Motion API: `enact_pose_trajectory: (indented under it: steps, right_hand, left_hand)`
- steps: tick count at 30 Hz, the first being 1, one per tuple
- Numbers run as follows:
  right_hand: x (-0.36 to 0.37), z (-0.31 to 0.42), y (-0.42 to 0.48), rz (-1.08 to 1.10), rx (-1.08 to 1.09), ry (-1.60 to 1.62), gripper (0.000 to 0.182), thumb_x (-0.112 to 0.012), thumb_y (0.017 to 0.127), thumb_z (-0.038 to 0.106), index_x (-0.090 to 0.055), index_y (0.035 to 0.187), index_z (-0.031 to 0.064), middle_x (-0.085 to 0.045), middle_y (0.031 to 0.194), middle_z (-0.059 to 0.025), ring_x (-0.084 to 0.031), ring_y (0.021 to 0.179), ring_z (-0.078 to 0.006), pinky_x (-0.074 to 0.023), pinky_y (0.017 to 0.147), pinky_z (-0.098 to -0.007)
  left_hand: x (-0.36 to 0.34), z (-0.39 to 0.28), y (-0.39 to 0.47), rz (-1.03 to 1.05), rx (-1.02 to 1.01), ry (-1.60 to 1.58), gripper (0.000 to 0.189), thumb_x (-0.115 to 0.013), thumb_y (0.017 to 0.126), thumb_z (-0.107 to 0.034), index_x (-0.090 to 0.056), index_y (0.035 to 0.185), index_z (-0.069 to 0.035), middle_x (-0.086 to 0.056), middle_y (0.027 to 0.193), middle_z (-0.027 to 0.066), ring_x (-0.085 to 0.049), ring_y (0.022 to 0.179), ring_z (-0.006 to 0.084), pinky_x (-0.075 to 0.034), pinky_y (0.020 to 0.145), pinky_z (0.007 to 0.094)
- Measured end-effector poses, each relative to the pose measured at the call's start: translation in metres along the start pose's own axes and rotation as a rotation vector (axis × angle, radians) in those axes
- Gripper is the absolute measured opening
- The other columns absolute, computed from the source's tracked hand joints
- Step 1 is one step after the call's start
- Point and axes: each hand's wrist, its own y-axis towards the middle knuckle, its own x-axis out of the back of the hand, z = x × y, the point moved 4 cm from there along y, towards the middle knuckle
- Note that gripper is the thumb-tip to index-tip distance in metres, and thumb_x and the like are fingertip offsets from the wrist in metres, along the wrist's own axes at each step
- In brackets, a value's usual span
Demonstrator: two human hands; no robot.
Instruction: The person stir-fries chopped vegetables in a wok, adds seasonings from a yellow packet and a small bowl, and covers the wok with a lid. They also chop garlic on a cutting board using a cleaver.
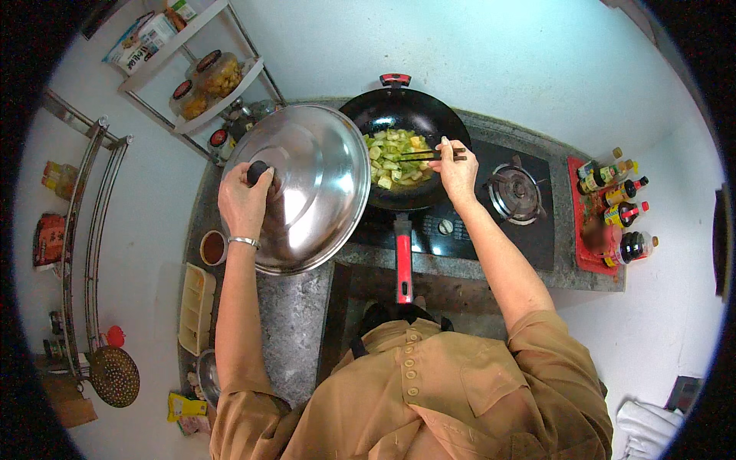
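Observation:
My left hand [244, 198] grips the black knob of a large domed metal lid [313, 190], held to the left of a black wok [443, 115] and partly over its rim. A pair of dark chopsticks [431, 155] is held in my right hand [458, 169], their tips among chopped green vegetable pieces [391, 149] in the wok. Some paler yellow chunks lie among the green. The wok stands on the left side of a black gas hob [500, 247], its red handle [404, 264] pointing towards my body.
Right of the wok is a bare burner [517, 192]; beyond it a red tray [581, 230] holds several sauce bottles. On the left stand a bowl of reddish-brown contents [214, 248], a cream divided container [195, 307] and a corner shelf [190, 123] with jars. A skimmer [115, 376] hangs from a wall rail.

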Motion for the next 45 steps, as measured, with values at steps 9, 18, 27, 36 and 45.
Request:
enact_pose_trajectory:
  steps: [9, 18, 27, 36, 45]
  right_hand:
    - [0.009, -0.001, 0.004, -0.078, -0.028, 0.169, 0.032, -0.056, 0.095, 0.024, -0.061, 0.079, -0.0023, -0.065, 0.068, -0.0107, -0.067, 0.056, -0.0196, -0.0538, 0.048, -0.0276]
    - [0.083, 0.027, -0.030, -0.071, -0.225, 0.529, 0.032, -0.055, 0.096, 0.030, -0.059, 0.088, -0.0002, -0.062, 0.079, -0.0116, -0.069, 0.070, -0.0257, -0.0581, 0.060, -0.0333]
    - [0.233, 0.056, -0.144, -0.142, -0.350, 0.833, 0.027, -0.051, 0.098, 0.031, -0.060, 0.087, 0.0071, -0.062, 0.086, -0.0072, -0.062, 0.064, -0.0172, -0.0534, 0.057, -0.0289]
    - [0.319, 0.120, -0.271, -0.238, -0.186, 0.938, 0.032, -0.035, 0.103, 0.031, -0.043, 0.080, 0.0102, -0.049, 0.080, -0.0072, -0.044, 0.041, -0.0113, -0.0397, 0.033, -0.0225]
    - [0.348, 0.163, -0.320, -0.074, 0.079, 1.259, 0.038, -0.027, 0.104, 0.030, -0.041, 0.078, 0.0064, -0.041, 0.072, -0.0077, -0.046, 0.033, -0.0109, -0.0345, 0.028, -0.0200]
  left_hand:
    - [0.000, -0.002, 0.002, 0.009, -0.010, 0.020, 0.041, -0.076, 0.070, -0.032, -0.068, 0.095, -0.001, -0.063, 0.085, 0.0101, -0.059, 0.083, 0.0247, -0.047, 0.075, 0.0357]
    - [-0.010, -0.011, 0.013, 0.029, -0.066, 0.013, 0.041, -0.076, 0.070, -0.032, -0.068, 0.097, -0.002, -0.063, 0.084, 0.0099, -0.059, 0.084, 0.0252, -0.047, 0.076, 0.0360]
    - [-0.047, -0.068, 0.012, 0.159, -0.225, -0.024, 0.035, -0.075, 0.073, -0.028, -0.068, 0.094, -0.001, -0.066, 0.081, 0.0105, -0.062, 0.076, 0.0238, -0.048, 0.073, 0.0338]
    - [-0.064, -0.125, 0.014, 0.218, -0.450, 0.002, 0.036, -0.075, 0.073, -0.030, -0.066, 0.090, 0.000, -0.051, 0.065, 0.0028, -0.047, 0.060, 0.0145, -0.040, 0.058, 0.0310]
    - [-0.067, -0.149, 0.011, 0.245, -0.498, 0.187, 0.038, -0.074, 0.073, -0.033, -0.067, 0.091, -0.001, -0.053, 0.066, 0.0066, -0.050, 0.061, 0.0200, -0.042, 0.060, 0.0343]
